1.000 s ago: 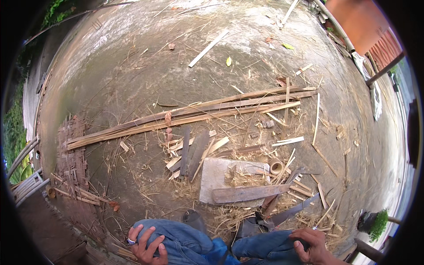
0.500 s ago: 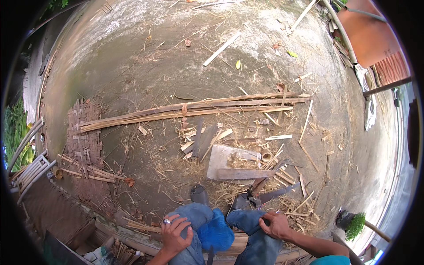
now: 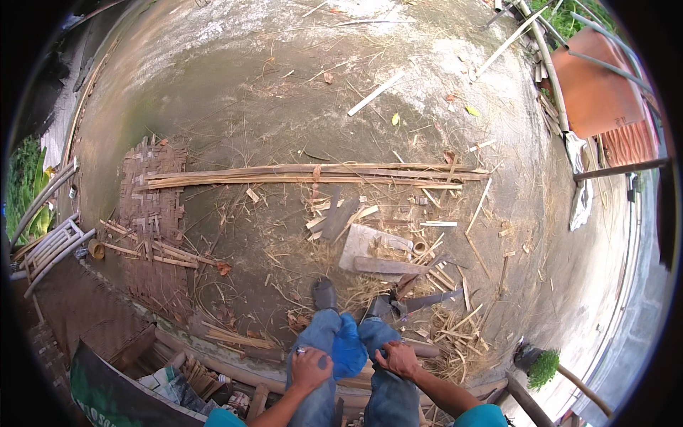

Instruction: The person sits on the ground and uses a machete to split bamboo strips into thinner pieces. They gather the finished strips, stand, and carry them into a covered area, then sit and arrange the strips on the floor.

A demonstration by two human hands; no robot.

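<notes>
Rested the left hand (image 3: 311, 368) on the left knee of the blue jeans (image 3: 322, 329), with the fingers released, draped loosely over the denim and wrapped around nothing visible. Wore a ring (image 3: 300, 349) on one of those fingers. Rested the right hand (image 3: 400, 358) on the right knee, with the fingers slack, bent downward over the cloth and likewise grasping nothing visible. Could not tell how firmly either hand pressed. Had a blue bag (image 3: 348, 350) hanging between the legs, just beside the left hand and near the right; could not tell whether touching the left.

Had both dark shoes (image 3: 324, 293) on the ground. Saw beyond them a pale slab (image 3: 357, 243), with a wooden board (image 3: 389, 266) across its near edge and shavings (image 3: 390, 250) on top. Saw a bamboo ring (image 3: 420, 247) at the slab's right side and a dark blade (image 3: 432, 299) beside the right shoe. Saw, farther out, long wooden strips (image 3: 284, 176) reaching leftward onto a woven mat (image 3: 153, 212).
</notes>
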